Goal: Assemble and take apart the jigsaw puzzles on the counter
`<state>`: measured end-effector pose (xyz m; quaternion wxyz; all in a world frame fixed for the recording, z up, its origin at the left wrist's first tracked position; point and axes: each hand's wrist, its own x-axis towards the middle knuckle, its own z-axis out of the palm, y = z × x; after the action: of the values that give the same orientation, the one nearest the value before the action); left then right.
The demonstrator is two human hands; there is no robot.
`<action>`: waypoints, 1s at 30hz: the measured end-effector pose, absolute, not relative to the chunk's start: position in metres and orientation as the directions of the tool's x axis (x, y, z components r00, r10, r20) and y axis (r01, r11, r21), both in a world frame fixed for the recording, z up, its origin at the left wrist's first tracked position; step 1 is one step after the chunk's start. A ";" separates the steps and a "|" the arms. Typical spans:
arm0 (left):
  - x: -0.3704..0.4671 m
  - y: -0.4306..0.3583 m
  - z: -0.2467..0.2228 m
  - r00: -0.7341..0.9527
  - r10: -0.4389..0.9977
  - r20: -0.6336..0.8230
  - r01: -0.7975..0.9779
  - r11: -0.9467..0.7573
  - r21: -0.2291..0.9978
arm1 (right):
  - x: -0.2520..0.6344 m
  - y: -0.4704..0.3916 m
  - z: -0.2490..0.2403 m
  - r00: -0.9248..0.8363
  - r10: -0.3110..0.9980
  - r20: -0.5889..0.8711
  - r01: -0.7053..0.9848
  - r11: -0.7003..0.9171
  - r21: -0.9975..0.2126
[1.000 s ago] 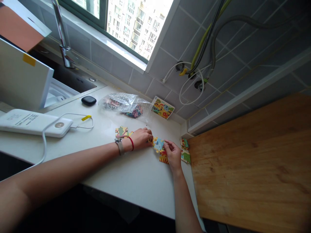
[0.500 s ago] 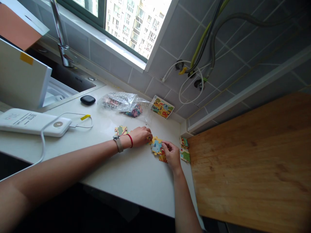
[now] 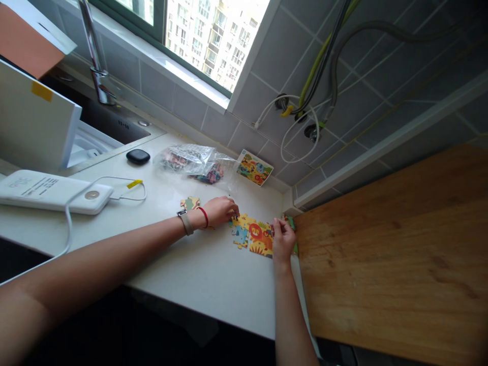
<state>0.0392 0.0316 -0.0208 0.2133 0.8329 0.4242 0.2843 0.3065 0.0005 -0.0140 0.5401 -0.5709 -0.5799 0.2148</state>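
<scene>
My left hand [image 3: 220, 210] is closed, its fingertips on a puzzle piece [image 3: 235, 217] at the upper left of a partly joined jigsaw. The joined part shows an orange lion [image 3: 261, 239] on yellow. A light-blue puzzle piece [image 3: 240, 235] lies against its left side; I cannot tell whether it is locked in. Beside the jigsaw's right edge, my right hand [image 3: 283, 241] is closed in a pinch; what is between its fingertips, if anything, is hidden. Another green and yellow puzzle piece [image 3: 190, 203] lies behind my left wrist.
A clear plastic bag [image 3: 198, 160] of pieces and a picture card [image 3: 255, 168] are by the wall. More pieces [image 3: 290, 222] lie beside the wooden board [image 3: 392, 254] at right. A black case [image 3: 138, 156], white power bank [image 3: 57, 192] with cable, and sink [image 3: 110, 119] are left.
The light-blue piece has shifted left and down, and my right hand has let it go. That hand has moved right, uncovering the lion part. My left hand has barely moved.
</scene>
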 end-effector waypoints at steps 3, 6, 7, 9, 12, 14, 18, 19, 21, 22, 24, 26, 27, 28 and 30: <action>0.033 0.039 -0.017 0.366 0.898 0.242 0.531 -0.416 0.738 | 0.295 -0.004 -0.016 0.188 0.912 0.365 0.455 0.248 -0.855; 0.026 0.047 -0.009 0.273 0.948 0.166 0.362 -0.261 0.895 | 0.287 -0.010 -0.014 0.108 0.934 0.341 0.494 0.247 -0.833; 0.023 0.049 -0.006 0.248 0.961 0.125 0.297 -0.198 0.934 | 0.285 -0.011 -0.013 0.097 0.938 0.333 0.499 0.243 -0.832; 0.019 0.051 0.000 0.201 0.979 0.031 0.193 -0.071 0.979 | 0.285 -0.012 -0.012 0.091 0.944 0.317 0.495 0.234 -0.837; 0.014 0.052 0.009 0.129 0.989 -0.070 0.092 0.059 0.994 | 0.286 -0.012 -0.012 0.092 0.949 0.303 0.481 0.224 -0.848; 0.012 0.052 0.013 0.091 0.992 -0.091 0.006 0.091 0.996 | 0.285 -0.012 -0.012 0.087 0.951 0.296 0.476 0.221 -0.851; 0.010 0.052 0.018 0.061 0.988 -0.141 -0.195 0.150 0.969 | 0.283 -0.014 -0.011 0.071 0.956 0.286 0.475 0.219 -0.852; 0.010 0.052 0.019 0.061 0.986 -0.154 -0.212 0.163 0.963 | 0.282 -0.015 -0.012 0.065 0.957 0.283 0.478 0.219 -0.850; 0.009 0.052 0.019 0.057 0.987 -0.150 -0.154 0.157 0.976 | 0.281 -0.015 -0.012 0.053 0.959 0.279 0.489 0.218 -0.844; 0.009 0.052 0.019 0.060 0.990 -0.131 -0.083 0.136 0.987 | 0.280 -0.015 -0.012 0.047 0.960 0.276 0.497 0.217 -0.840; 0.009 0.051 0.018 0.104 0.990 -0.096 0.085 0.088 0.992 | 0.280 -0.015 -0.012 0.023 0.964 0.266 0.513 0.216 -0.831; 0.009 0.050 0.016 0.196 0.975 -0.104 0.211 0.062 0.976 | 0.280 -0.015 -0.011 -0.054 0.963 0.264 0.548 0.250 -0.799; 0.008 0.050 0.015 0.244 0.962 -0.121 0.250 0.058 0.966 | 0.281 -0.015 -0.010 -0.113 0.957 0.268 0.576 0.283 -0.767; 0.008 0.050 0.014 0.286 0.948 -0.138 0.284 0.053 0.957 | 0.281 -0.016 -0.009 -0.176 0.947 0.269 0.607 0.320 -0.728; 0.008 0.049 0.012 0.343 0.929 -0.143 0.347 0.016 0.938 | 0.283 -0.017 -0.007 -0.299 0.925 0.234 0.657 0.378 -0.653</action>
<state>0.0079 0.0493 0.0121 0.5104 0.6410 0.4975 0.2849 0.2834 -0.0168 -0.0069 0.2993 -0.5109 -0.7741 0.2241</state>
